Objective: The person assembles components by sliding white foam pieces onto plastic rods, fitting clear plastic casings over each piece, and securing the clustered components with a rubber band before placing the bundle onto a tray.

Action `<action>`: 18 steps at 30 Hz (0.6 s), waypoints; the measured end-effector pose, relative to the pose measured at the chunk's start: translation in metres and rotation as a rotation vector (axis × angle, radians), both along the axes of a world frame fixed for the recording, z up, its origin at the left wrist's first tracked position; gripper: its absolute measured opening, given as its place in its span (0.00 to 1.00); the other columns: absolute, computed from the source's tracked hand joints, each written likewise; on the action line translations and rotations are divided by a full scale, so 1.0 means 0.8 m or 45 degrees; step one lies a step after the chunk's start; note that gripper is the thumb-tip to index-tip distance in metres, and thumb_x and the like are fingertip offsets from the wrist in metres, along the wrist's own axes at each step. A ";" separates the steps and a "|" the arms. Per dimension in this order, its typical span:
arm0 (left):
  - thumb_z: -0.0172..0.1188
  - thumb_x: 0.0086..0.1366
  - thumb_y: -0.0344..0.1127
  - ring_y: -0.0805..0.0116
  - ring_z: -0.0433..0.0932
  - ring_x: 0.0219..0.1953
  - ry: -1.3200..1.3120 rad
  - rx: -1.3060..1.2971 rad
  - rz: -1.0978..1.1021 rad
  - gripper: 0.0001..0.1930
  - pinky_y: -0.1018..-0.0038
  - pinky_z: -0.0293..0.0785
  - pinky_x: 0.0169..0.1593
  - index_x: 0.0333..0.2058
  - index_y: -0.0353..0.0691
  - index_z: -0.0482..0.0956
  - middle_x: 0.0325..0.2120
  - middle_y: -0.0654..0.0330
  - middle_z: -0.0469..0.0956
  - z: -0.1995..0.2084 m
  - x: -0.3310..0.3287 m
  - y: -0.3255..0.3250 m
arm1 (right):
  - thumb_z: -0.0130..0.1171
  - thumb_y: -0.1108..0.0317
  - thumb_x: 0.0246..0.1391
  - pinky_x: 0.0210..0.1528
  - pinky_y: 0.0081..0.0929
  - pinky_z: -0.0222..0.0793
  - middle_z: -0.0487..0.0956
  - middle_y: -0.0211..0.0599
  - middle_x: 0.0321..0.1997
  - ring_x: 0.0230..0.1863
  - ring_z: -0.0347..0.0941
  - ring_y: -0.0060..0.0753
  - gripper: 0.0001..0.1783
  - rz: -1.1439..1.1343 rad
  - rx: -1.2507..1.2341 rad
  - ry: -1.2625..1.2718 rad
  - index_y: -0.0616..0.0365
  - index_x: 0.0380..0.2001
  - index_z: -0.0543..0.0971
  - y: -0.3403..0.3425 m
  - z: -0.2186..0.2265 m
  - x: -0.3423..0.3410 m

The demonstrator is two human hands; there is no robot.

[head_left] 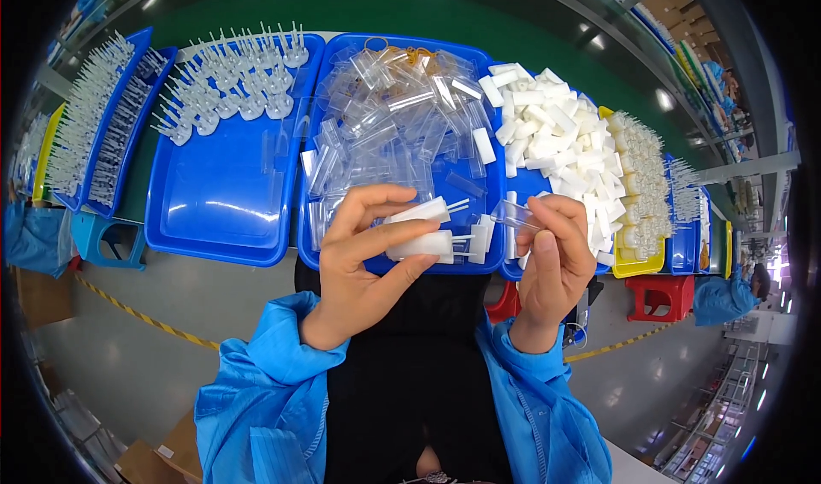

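Left hand point(363, 257), half curled, grips two white pieces point(421, 245); right hand point(554, 266) pinches a clear plastic piece point(513, 215).

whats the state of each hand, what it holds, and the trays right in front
left hand: closed on two white pieces
white pieces: gripped, thin prongs sticking out rightward
right hand: pinching
clear sleeve: pinched, not on the white pieces
left blue tray: partly filled
middle blue tray: heaped
white blocks: loosely piled
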State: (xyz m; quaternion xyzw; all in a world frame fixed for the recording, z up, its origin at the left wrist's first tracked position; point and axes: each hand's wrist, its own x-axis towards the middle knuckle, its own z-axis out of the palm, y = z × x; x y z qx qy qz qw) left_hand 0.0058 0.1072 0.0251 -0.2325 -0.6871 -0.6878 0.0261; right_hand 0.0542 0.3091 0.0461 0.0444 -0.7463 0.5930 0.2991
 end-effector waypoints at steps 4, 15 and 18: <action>0.70 0.50 0.25 0.62 0.75 0.50 0.063 -0.069 -0.003 0.16 0.71 0.79 0.47 0.40 0.39 0.85 0.49 0.55 0.70 -0.003 0.000 -0.002 | 0.56 0.73 0.58 0.29 0.12 0.65 0.76 0.39 0.39 0.28 0.69 0.16 0.12 0.066 -0.287 -0.022 0.67 0.44 0.75 -0.006 0.001 0.004; 0.70 0.50 0.23 0.61 0.76 0.47 0.175 -0.154 0.049 0.18 0.72 0.81 0.43 0.42 0.41 0.85 0.46 0.54 0.71 0.003 0.000 0.001 | 0.57 0.77 0.57 0.24 0.11 0.63 0.79 0.41 0.37 0.25 0.68 0.14 0.06 0.163 -0.402 -0.188 0.66 0.38 0.75 -0.016 0.003 0.006; 0.69 0.50 0.22 0.62 0.76 0.47 0.202 -0.149 0.041 0.18 0.72 0.82 0.42 0.42 0.41 0.85 0.46 0.54 0.71 0.004 0.000 0.002 | 0.57 0.78 0.57 0.24 0.11 0.64 0.79 0.40 0.36 0.24 0.69 0.14 0.06 0.167 -0.399 -0.241 0.66 0.38 0.76 -0.018 0.003 0.006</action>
